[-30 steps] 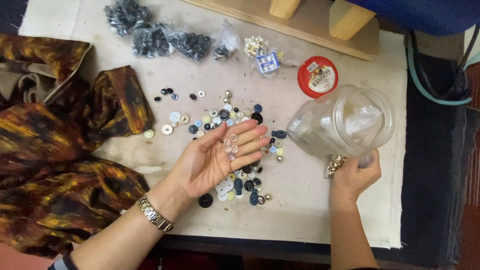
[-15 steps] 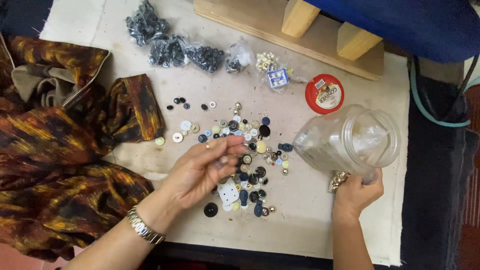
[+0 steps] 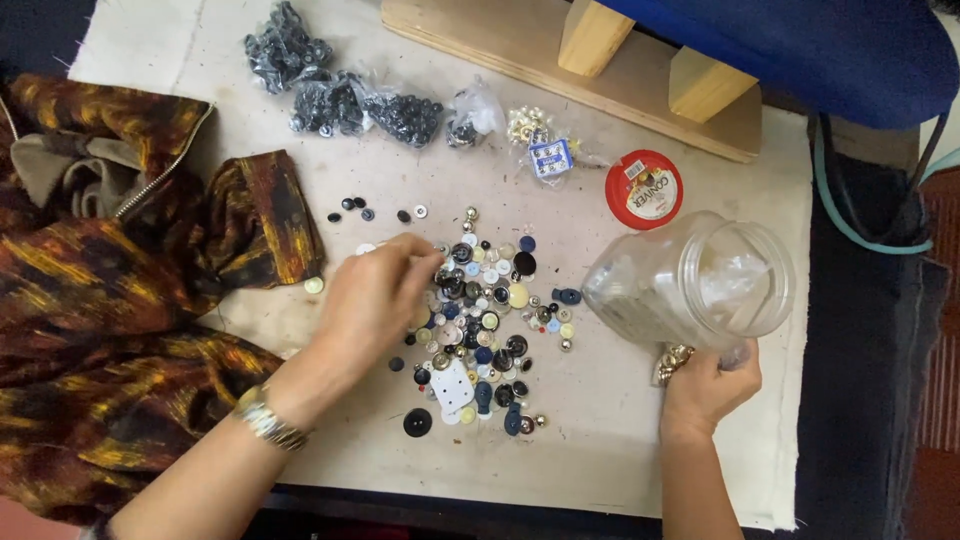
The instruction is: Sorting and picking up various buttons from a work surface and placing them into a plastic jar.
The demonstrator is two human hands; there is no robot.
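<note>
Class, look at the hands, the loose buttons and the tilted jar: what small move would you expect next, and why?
Probably the left hand pinches up a few buttons from the pile and carries them toward the clear jar. Its fingertips are already down on the pile's left edge, while the right hand holds the jar tilted, its open mouth toward the camera, with the red lid off.

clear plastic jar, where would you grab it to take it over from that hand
Grip the clear plastic jar around its ribbed body, coming from above. It lies tilted with its wide open mouth toward the camera, and the right hand holds only its lower rim.
</note>
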